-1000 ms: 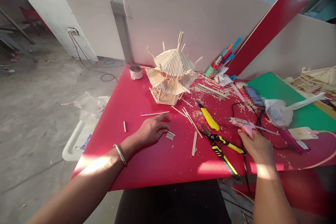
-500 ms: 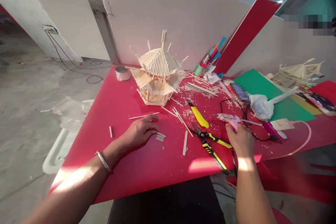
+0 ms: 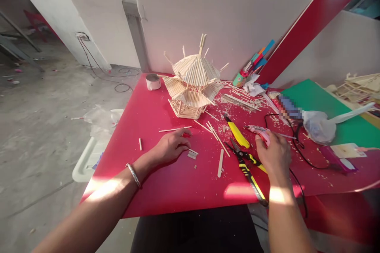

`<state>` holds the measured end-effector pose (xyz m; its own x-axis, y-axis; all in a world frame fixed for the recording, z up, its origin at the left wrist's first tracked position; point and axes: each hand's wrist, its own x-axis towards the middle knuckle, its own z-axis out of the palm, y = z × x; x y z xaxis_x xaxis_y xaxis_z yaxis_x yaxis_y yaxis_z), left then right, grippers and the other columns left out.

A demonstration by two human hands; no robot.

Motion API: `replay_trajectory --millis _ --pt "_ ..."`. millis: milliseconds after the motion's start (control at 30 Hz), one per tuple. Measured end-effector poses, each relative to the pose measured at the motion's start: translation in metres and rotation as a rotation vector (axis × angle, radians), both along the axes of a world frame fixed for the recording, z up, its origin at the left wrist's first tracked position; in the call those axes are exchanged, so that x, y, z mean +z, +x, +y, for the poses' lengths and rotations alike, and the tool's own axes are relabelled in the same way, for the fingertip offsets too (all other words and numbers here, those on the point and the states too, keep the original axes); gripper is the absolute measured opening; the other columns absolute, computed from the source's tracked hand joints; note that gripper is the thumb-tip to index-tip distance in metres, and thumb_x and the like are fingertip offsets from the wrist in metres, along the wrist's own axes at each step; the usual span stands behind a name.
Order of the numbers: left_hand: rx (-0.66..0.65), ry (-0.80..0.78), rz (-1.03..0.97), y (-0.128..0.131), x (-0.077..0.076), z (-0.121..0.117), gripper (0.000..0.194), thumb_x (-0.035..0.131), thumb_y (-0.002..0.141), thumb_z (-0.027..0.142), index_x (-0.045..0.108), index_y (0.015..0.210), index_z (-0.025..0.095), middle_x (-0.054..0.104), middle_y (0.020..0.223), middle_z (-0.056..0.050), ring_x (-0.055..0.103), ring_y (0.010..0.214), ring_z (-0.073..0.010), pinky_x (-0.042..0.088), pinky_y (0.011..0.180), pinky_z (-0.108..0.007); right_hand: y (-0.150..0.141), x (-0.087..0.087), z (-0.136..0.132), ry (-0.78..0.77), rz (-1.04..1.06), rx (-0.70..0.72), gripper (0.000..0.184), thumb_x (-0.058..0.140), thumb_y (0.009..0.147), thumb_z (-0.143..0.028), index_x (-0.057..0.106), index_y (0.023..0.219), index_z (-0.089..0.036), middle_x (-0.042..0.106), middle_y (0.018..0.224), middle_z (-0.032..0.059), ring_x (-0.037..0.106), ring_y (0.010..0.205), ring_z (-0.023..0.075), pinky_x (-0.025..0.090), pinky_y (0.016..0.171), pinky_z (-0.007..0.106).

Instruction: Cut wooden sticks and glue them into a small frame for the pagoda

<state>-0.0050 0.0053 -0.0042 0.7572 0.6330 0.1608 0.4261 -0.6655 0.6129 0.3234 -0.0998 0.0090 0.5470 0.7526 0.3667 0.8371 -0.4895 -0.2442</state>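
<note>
My left hand (image 3: pixel 173 145) rests low over the red tabletop, fingers curled. A short wooden stick (image 3: pixel 194 151) pokes out from its thumb and fingertips, above a small grey metal blade piece (image 3: pixel 191 155). My right hand (image 3: pixel 274 152) is wrapped round a pink hot glue gun (image 3: pixel 262 134), its nozzle pointing left and a glue stick sticking out behind. Below the glue gun lie yellow-and-black pliers (image 3: pixel 247 170), jaws apart. A yellow utility knife (image 3: pixel 238 134) is beside its nozzle. Beyond my hands stands a pagoda-like model of wooden sticks (image 3: pixel 194 79).
A flat craft stick (image 3: pixel 220 163) and loose thin sticks (image 3: pixel 218 138) lie between my hands. A tin can (image 3: pixel 153 82) stands back left; a pen holder (image 3: pixel 239 79) stands by the wall. Black cord, a plastic bag (image 3: pixel 319 126) and a green board (image 3: pixel 308 91) are right.
The view has turned left, so things sit farther right in the picture. My right hand has moved the glue gun leftward over the table. My left hand stays by the blade piece.
</note>
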Motion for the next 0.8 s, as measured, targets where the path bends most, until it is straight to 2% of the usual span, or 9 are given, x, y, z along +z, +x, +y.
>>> replay_trajectory --millis 100,200,233,300,400,533,800 --pt "0.006 0.003 -0.001 0.001 0.001 -0.001 0.022 0.054 0.090 0.016 0.074 0.082 0.020 0.063 0.124 -0.005 0.068 0.092 -0.0172 0.050 0.083 -0.027 -0.055 0.007 -0.011 0.044 0.263 0.393 0.034 0.046 0.094 -0.038 0.069 0.113 -0.020 0.070 0.112 0.0105 0.063 0.103 0.0236 0.048 0.091 0.035" --pt "0.015 0.009 -0.007 0.001 0.001 -0.002 0.022 0.055 0.090 0.016 0.074 0.081 0.021 0.064 0.123 -0.005 0.068 0.094 -0.0181 0.051 0.083 -0.027 -0.106 -0.003 -0.014 0.018 0.379 0.669 0.029 0.045 0.097 -0.030 0.070 0.110 -0.024 0.070 0.106 0.0074 0.064 0.101 0.0202 0.049 0.090 0.031" --pt "0.019 0.009 -0.008 0.002 0.000 -0.002 0.022 0.055 0.089 0.015 0.074 0.081 0.021 0.064 0.123 -0.005 0.068 0.095 -0.0185 0.051 0.083 -0.027 -0.117 -0.009 -0.013 0.015 0.374 0.711 0.028 0.045 0.097 -0.028 0.070 0.109 -0.024 0.070 0.102 0.0067 0.064 0.097 0.0196 0.050 0.087 0.030" --pt "0.025 0.005 -0.006 0.002 0.000 -0.001 0.022 0.055 0.089 0.015 0.075 0.081 0.021 0.065 0.123 -0.004 0.068 0.095 -0.0187 0.051 0.083 -0.027 -0.130 -0.020 -0.009 0.013 0.338 0.725 0.025 0.047 0.096 -0.024 0.071 0.106 -0.024 0.070 0.098 0.0058 0.064 0.093 0.0190 0.050 0.084 0.029" --pt "0.020 -0.002 -0.013 0.001 -0.001 -0.001 0.022 0.055 0.088 0.014 0.075 0.081 0.021 0.065 0.123 -0.005 0.068 0.094 -0.0185 0.051 0.084 -0.028 -0.131 -0.030 -0.004 0.003 0.275 0.728 0.021 0.052 0.095 -0.025 0.071 0.101 -0.025 0.068 0.093 0.0047 0.063 0.089 0.0183 0.049 0.079 0.028" --pt "0.009 -0.019 -0.042 0.000 0.002 0.000 0.021 0.056 0.087 0.013 0.074 0.080 0.020 0.064 0.122 -0.006 0.068 0.093 -0.0181 0.052 0.085 -0.029 -0.128 -0.031 -0.003 -0.005 0.235 0.741 0.017 0.055 0.095 -0.028 0.072 0.097 -0.025 0.066 0.089 0.0036 0.062 0.086 0.0174 0.047 0.075 0.026" --pt "-0.001 -0.021 -0.019 0.001 0.002 0.002 0.021 0.056 0.086 0.011 0.074 0.079 0.020 0.064 0.123 -0.006 0.068 0.095 -0.0190 0.052 0.084 -0.028 -0.133 -0.031 -0.004 -0.006 0.206 0.732 0.023 0.049 0.098 -0.028 0.072 0.094 -0.024 0.064 0.087 0.0041 0.058 0.086 0.0179 0.043 0.076 0.027"
